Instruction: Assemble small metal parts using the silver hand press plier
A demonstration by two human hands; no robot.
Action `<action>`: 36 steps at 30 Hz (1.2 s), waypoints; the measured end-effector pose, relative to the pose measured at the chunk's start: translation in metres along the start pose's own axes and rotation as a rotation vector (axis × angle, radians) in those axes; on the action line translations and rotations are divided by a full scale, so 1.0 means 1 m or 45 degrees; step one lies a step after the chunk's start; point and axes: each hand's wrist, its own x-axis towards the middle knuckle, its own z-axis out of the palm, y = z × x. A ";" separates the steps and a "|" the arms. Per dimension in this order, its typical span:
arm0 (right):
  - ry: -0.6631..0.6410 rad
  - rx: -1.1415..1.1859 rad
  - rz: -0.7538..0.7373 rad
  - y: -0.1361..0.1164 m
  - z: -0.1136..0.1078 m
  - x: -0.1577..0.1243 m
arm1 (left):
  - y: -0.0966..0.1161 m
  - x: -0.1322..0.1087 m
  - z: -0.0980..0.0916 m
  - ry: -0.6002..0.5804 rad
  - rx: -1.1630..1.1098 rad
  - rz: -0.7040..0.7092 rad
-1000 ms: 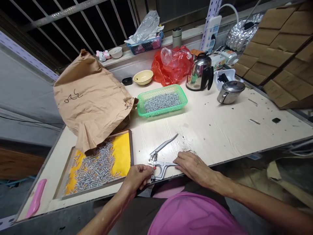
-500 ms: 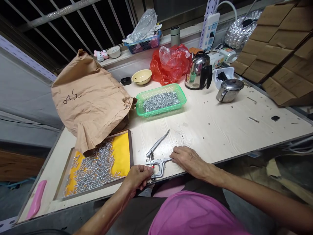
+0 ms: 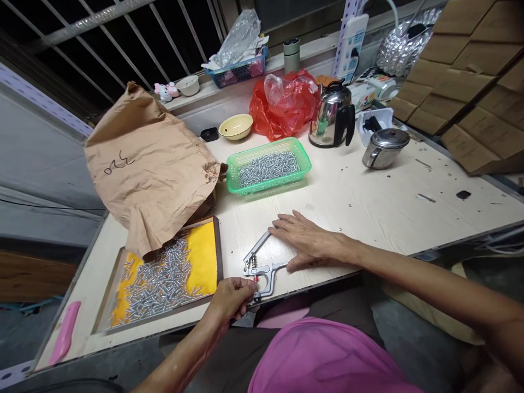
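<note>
Silver hand pliers (image 3: 268, 270) with a spring and a red part at the jaw lie at the table's front edge, their two handles spread apart. My left hand (image 3: 232, 296) is closed in a pinch beside the jaw; whatever is between its fingertips is too small to make out. My right hand (image 3: 307, 240) lies open with fingers stretched, its fingertips at the end of the upper handle and its thumb by the lower one. To the left, a shallow tray (image 3: 220, 251) lined in yellow holds many small metal pins (image 3: 159, 284).
A brown paper bag (image 3: 151, 169) leans over the tray. Behind the pliers stands a green basket (image 3: 268, 188) of similar metal pieces. A kettle (image 3: 331, 117), a lidded metal pot (image 3: 385, 148), a red plastic bag (image 3: 282, 109) and a pink-handled object (image 3: 65, 333) are also around.
My right hand has moved up from the lower handle's end and spread its fingers across to the upper handle. The left hand stays at the jaw.
</note>
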 end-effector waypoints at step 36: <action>0.029 -0.051 0.123 -0.019 -0.002 -0.019 | 0.057 0.032 0.034 0.262 1.421 1.252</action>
